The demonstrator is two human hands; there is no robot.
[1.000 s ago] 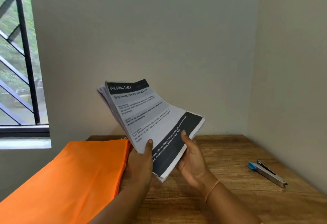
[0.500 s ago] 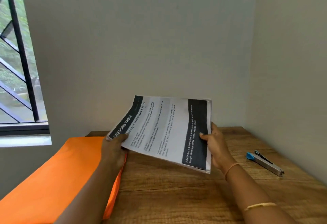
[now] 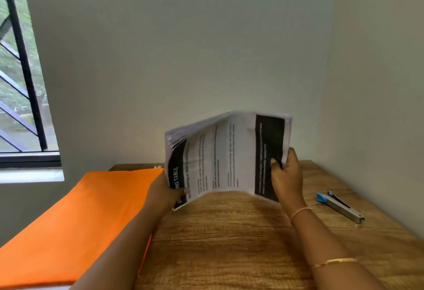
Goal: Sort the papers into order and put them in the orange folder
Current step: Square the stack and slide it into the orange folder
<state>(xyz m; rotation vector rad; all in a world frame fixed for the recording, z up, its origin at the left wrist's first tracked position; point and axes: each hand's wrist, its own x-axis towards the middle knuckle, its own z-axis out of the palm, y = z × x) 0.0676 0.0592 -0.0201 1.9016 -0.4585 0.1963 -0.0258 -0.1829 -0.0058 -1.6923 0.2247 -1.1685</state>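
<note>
Furthest left of both hands, the orange folder lies flat and shut on the wooden table, with its right edge just beside the left hand. That hand pinches the papers at their lower left corner, thumb on the printed face and fingers hidden behind. Between the two hands the stack is held up and bowed, and its upper left corner fans into loose sheets (blur prevents a page count). The right hand grips the opposite edge, thumb across the dark band and fingers curled behind. Beyond the right-hand fingers, well apart, a stapler rests on the table.

Risk, as judged: only a thumb pinch secures the fanned corner. Further bowing could let sheets slip out and scatter, spoiling any order. The folder is unopened, and neither hand is free to lift its cover.
</note>
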